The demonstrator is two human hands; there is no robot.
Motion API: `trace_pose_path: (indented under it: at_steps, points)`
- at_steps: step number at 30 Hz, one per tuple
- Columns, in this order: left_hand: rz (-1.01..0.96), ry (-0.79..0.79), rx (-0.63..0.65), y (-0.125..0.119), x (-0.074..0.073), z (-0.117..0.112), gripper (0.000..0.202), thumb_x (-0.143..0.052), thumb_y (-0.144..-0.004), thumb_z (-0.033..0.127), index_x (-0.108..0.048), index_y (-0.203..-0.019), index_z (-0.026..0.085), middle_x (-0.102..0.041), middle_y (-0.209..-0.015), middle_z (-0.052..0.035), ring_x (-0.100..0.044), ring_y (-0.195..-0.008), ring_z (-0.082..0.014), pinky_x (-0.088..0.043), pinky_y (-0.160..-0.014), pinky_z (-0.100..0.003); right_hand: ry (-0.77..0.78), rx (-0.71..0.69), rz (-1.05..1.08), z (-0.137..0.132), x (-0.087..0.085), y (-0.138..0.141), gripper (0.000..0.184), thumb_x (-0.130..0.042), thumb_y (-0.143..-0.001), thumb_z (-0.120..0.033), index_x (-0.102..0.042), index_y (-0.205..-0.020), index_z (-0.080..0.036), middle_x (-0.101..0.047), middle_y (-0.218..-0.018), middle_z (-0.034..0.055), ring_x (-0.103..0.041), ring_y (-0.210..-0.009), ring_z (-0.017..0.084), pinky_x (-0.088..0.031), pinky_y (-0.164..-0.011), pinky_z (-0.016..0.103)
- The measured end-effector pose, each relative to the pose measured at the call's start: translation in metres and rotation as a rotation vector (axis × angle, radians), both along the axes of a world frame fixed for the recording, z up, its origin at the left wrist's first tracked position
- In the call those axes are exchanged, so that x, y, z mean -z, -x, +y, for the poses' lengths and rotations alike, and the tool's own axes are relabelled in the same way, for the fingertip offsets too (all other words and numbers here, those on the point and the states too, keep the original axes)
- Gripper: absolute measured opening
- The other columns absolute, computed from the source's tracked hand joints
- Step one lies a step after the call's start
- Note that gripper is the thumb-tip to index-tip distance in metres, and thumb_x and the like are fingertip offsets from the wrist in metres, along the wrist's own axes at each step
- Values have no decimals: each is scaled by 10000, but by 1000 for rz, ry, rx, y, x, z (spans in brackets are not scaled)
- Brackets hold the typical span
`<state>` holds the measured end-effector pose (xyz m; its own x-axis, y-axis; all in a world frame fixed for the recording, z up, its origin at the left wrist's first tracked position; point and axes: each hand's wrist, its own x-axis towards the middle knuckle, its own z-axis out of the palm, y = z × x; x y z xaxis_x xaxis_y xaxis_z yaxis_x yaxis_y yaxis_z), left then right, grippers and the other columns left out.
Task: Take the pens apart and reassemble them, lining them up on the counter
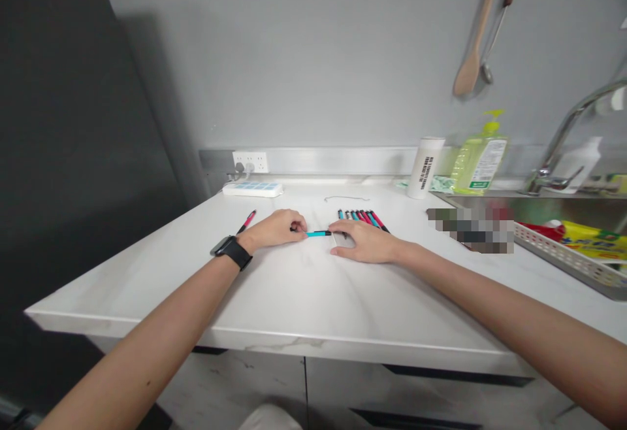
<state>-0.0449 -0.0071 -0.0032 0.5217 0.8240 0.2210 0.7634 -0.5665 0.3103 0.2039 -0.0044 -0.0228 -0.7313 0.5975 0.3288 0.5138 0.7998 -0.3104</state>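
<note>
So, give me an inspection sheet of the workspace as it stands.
Surface: white veined counter.
Pens: teal pen between the hands; fanned row of pink and teal pens beyond; pink pen past the left hand.
Clutter: thin bent wire; blurred patch, unreadable.
Hands: left hand at the teal pen's left end; right hand at its right end.
Cables: plug in wall socket, above white power strip.
Surroundings: steel faucet, green soap bottle, wooden spoon.

Pixelated patch (470, 230) on table (294, 299) hides whatever lies there; shape, kind unreadable. Cyan pen (318, 234) has one end hidden by left hand (277, 229). Pen row (362, 219) tips too small to tell. Wooden spoon (473, 44) handle cut off by top edge.
</note>
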Motion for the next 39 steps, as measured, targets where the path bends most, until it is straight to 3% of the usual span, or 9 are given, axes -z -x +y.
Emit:
trace_pose_path:
  at_steps: [5,9,14,19,29,39]
  points:
    - [-17,13,12,1,-1,0,227,-538,-721,299,-685,-839,173,-655,-786,-25,-571,-713,-143,-421,-666,-236,72,5,21,2,4,-2,586,-579,-801,-493,-493,-1296,-192,-544,-1307,123,-524,-1182,284,-387,-999,439]
    - [-24,34,11,2,-2,-2,213,-533,-698,284,-676,-813,176,-660,-774,-24,-580,-702,-146,-423,-656,-238,85,-3,43,3,4,-2,556,-537,-842,-476,-454,-1326,-216,-545,-1302,109,-556,-1128,260,-412,-965,422]
    - [18,-1,-27,3,-4,-5,156,-545,-670,271,-653,-744,187,-656,-753,-16,-575,-680,-144,-418,-651,-245,50,85,54,2,-2,-2,379,-443,-907,-410,-564,-1184,-181,-594,-1165,115,-581,-1019,229,-423,-923,395]
    - [13,10,-57,3,-5,-5,147,-559,-678,302,-639,-726,188,-652,-731,-10,-581,-678,-146,-414,-642,-242,-37,33,65,6,-2,-2,276,-433,-916,-328,-672,-930,-192,-614,-1020,86,-576,-992,208,-404,-935,367]
    - [3,37,-39,5,-1,-1,162,-552,-706,329,-619,-737,185,-642,-729,-5,-570,-657,-131,-398,-612,-229,-35,-45,49,5,-1,-2,278,-426,-917,-291,-687,-940,-197,-665,-1008,72,-576,-980,219,-408,-915,378]
    - [64,60,-44,3,-15,-13,197,-528,-699,276,-666,-792,171,-658,-770,-20,-563,-699,-137,-408,-657,-234,35,-115,35,3,-2,-4,297,-424,-923,-316,-691,-982,-202,-627,-1094,70,-576,-1004,201,-408,-944,367]
